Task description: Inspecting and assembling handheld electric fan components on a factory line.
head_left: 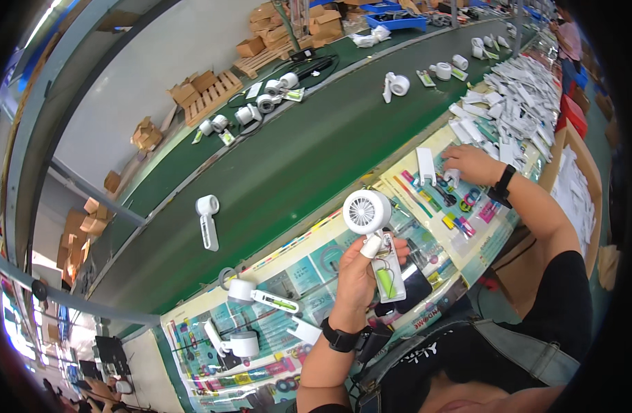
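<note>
My left hand (355, 282) is closed around the handle of a white handheld fan (366, 212), its round grille facing up. The handle's casing is off on one side, and a green battery (386, 282) with thin wires shows inside. A white covering wraps my left thumb. My right hand (473, 166) is over the printed sheet on the bench, its fingers and white-tipped thumb apart. Just left of it lies a white handle cover (426, 166); beyond its fingers spreads a heap of similar white covers (515, 96).
A green conveyor belt (261, 186) runs across the far side, carrying a white fan (208, 220) and others farther along. More fans (244, 344) with handles lie at the bench's left. A cardboard box (570, 179) of white pieces stands at the right. Wooden pallets (212, 96) hold cartons beyond the belt.
</note>
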### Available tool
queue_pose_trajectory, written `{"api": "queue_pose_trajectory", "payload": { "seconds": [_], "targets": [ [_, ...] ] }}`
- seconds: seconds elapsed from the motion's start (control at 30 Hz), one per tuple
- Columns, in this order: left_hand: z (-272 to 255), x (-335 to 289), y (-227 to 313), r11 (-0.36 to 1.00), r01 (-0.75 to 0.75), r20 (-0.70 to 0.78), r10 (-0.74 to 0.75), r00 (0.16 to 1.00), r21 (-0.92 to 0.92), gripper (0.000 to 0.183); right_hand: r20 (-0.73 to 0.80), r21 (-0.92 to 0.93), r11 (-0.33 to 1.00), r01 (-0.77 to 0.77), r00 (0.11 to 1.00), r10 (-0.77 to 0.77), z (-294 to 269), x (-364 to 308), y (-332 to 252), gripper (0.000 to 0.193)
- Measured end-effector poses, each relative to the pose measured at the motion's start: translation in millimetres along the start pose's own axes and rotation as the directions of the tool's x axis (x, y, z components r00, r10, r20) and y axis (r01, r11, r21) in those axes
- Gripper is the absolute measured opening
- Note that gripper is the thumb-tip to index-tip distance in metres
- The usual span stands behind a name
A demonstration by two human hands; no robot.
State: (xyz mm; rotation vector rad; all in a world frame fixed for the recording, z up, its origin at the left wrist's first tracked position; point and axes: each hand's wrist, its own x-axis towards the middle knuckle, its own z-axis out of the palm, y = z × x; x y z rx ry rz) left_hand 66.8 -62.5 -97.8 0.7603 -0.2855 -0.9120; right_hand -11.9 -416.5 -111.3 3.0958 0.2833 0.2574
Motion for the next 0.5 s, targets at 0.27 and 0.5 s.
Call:
{"api": "queue_pose_trajectory", "payload": {
  "seconds": [0.27, 0.5],
  "targets": [
    [-19, 4, 15, 0.977, -0.138, -0.15, 0.162, 0.975, 0.162, 0.03, 0.135, 0.969, -0.247, -0.02, 0.879, 0.457, -48, 37, -73, 0.043],
    [-13, 8, 13, 0.943, -0.32, -0.265, 0.332, 0.905, 0.088, 0.039, -0.169, 0.92, 0.381, 0.089, 0.969, 0.18, -53, 62, -164, 0.053]
  ]
}}
